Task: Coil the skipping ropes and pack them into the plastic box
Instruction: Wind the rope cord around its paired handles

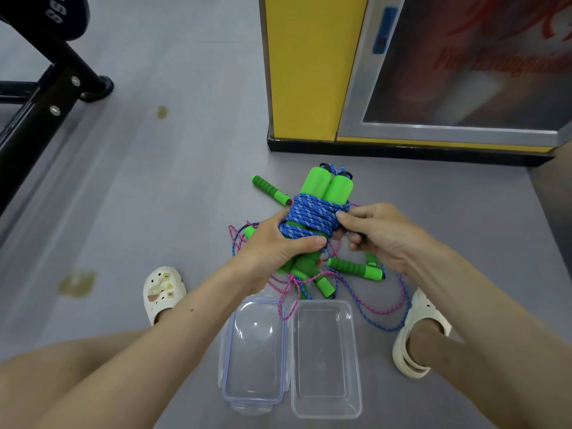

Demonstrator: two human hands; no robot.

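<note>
Two hands on the coiled blue rope (312,218): my left hand (278,244) grips it, my right hand (382,235) pinches its wrap. Its long axis matches the plastic box (356,366), lying open nearer me, below.

- Dark pad (57,13), top left: white characters, rotated and cut off by the edge; reads roughly "88", with "ES" above it, not sure.
- Cabinet glass (464,66): blurred red lettering, reads "Fire Extinguis…", rest cut off.
- Blue label (383,29) on the cabinet frame: too blurred to read.
</note>
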